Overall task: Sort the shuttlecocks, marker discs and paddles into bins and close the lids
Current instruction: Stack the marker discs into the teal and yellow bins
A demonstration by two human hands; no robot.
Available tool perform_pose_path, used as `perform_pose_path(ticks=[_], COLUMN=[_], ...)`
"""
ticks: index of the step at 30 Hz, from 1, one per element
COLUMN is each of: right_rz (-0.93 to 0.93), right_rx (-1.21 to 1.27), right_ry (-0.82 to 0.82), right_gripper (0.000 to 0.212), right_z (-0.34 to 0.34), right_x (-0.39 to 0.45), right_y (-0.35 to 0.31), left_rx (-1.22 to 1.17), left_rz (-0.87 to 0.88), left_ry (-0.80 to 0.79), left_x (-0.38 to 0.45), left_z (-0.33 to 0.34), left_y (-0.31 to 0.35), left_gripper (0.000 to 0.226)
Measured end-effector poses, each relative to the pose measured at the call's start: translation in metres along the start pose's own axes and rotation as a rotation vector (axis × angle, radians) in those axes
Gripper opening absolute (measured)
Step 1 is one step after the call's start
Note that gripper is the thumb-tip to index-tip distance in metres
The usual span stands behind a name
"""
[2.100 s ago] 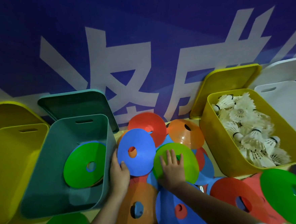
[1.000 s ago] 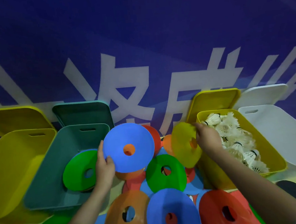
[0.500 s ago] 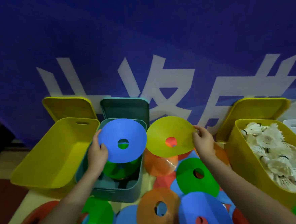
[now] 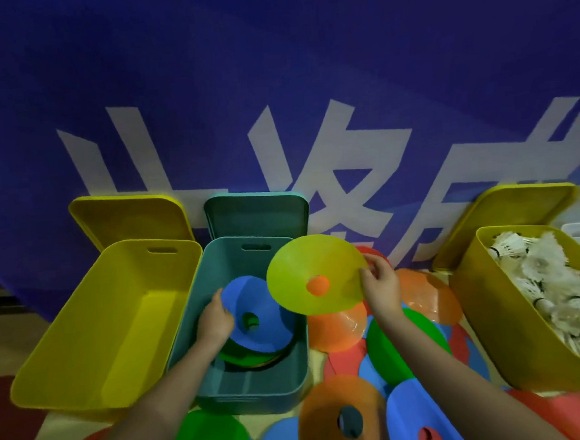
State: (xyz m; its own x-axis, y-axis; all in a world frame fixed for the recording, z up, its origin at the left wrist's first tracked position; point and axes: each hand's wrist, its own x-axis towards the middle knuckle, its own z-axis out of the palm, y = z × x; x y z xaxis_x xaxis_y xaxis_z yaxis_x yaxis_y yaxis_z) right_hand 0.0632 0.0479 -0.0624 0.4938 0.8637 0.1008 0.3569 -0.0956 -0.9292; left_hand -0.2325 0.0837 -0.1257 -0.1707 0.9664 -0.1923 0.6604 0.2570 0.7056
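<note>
step: left hand (image 4: 214,319) is gripping the blue disc (image 4: 254,315), lowering it onto the green disc inside the teal bin (image 4: 199,315)
right hand (image 4: 380,287): is pinching the yellow disc's (image 4: 314,274) edge, holding it over the bin's right rim
next: probably releasing blue, then yellow going on top
yellow bin, right (image 4: 476,309): holding shuttlecocks (image 4: 554,287)
yellow bin, left (image 4: 69,366): nothing showing inside
lids: all standing open
</note>
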Motion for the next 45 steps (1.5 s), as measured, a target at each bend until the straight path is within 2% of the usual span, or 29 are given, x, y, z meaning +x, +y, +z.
perform_pose_path(ticks=[2,6,8,12,14,16,18,22,25,29,32,34,38,40,43,45], right_rz=[0.01,-0.012,-0.035,-0.2,-0.293,-0.348,-0.358,-0.323,-0.256,-0.034,-0.076,-0.158,-0.367,-0.434,-0.368,-0.27], right_rx=[-0.031,-0.078,-0.102,-0.189,-0.267,-0.389,-0.523,-0.755,-0.848,-0.897,-1.063,-0.984,-0.43,-0.277,-0.157,-0.14], right_ry=[0.031,0.046,0.03,-0.066,-0.152,-0.262,-0.391,-0.583,-0.641,-0.678,-0.66,-0.649,-0.586,-0.486,-0.311,-0.192], right_gripper=[0.028,0.033,0.035,0.039,0.041,0.041,0.044,0.052,0.056,0.064,0.063,0.058,0.051,0.043,0.035,0.032], right_z=[0.005,0.012,0.018,0.041,0.06,0.087,0.115,0.162,0.183,0.181,0.176,0.172,0.145,0.114,0.06,0.021], right_x=[-0.005,-0.014,-0.017,-0.019,-0.018,-0.017,-0.018,-0.029,-0.038,-0.05,-0.048,-0.046,-0.054,-0.056,-0.054,-0.049], right_y=[0.003,0.001,-0.006,-0.028,-0.038,-0.044,-0.047,-0.043,-0.02,0.016,0.018,0.003,-0.031,-0.038,-0.028,-0.008], left_rx=[-0.009,0.026,0.06,-0.025,0.07,0.165,0.125,0.061,0.093,0.077,0.085,0.089,0.103,0.169,0.311,0.275], left_rz=[-0.006,-0.037,0.031,0.415,0.48,0.372,0.239,0.3,0.319,0.266,0.285,0.269,0.22,0.247,0.33,0.408], left_ry=[-0.082,-0.175,-0.103,0.138,0.237,0.215,0.128,0.139,0.159,0.188,0.203,0.205,0.219,0.245,0.307,0.318], left_x=[0.009,0.026,0.028,0.015,0.011,0.009,0.004,-0.005,-0.006,-0.006,-0.004,-0.004,-0.005,-0.007,-0.013,-0.028], left_z=[0.008,0.007,-0.004,-0.053,-0.07,-0.076,-0.073,-0.069,-0.068,-0.069,-0.069,-0.068,-0.068,-0.07,-0.07,-0.064], left_y=[-0.004,-0.007,-0.002,0.01,0.001,-0.015,-0.028,-0.035,-0.033,-0.033,-0.033,-0.032,-0.03,-0.029,-0.024,-0.01], left_gripper=[0.041,0.048,0.05,0.041,0.042,0.05,0.052,0.044,0.044,0.043,0.041,0.039,0.029,0.025,0.03,0.034])
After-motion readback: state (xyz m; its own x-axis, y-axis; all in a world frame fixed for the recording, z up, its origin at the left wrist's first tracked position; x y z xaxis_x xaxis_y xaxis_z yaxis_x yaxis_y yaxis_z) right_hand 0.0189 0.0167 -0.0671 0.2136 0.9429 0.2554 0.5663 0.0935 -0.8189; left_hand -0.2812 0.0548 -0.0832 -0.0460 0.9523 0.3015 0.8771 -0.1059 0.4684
